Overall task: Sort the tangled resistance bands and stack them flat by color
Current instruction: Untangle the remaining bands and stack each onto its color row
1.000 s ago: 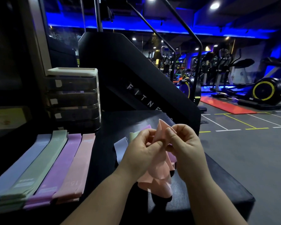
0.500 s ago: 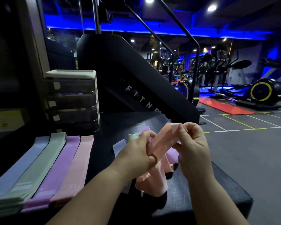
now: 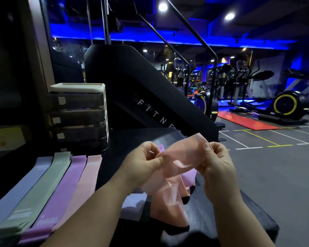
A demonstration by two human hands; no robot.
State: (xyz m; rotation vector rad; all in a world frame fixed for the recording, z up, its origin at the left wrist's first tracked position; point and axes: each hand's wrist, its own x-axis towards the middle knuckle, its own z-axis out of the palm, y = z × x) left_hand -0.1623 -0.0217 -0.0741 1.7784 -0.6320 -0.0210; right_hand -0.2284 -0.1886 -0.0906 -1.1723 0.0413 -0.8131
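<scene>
A peach-pink resistance band (image 3: 178, 163) is stretched between both hands above the black bench top (image 3: 227, 213). My left hand (image 3: 143, 164) pinches its left edge, and my right hand (image 3: 216, 163) pinches its right edge at the top. The band's lower part hangs twisted down to the bench. Under it lie a lilac band (image 3: 189, 179) and a pale bluish band (image 3: 132, 200), partly hidden by my arms. On the left, flat stacks lie side by side: blue-grey (image 3: 20, 189), green (image 3: 41, 189), purple (image 3: 61, 193) and pink (image 3: 82, 188).
A small drawer unit (image 3: 78, 114) with a white top stands behind the stacks. A black stair-climber machine (image 3: 150, 97) rises behind the bench. The bench's right edge drops to the grey gym floor (image 3: 275, 166). Exercise machines stand far right.
My hands have moved apart, spreading the peach-pink band wider between them. The band's top went from a pinched peak to a flat, stretched sheet.
</scene>
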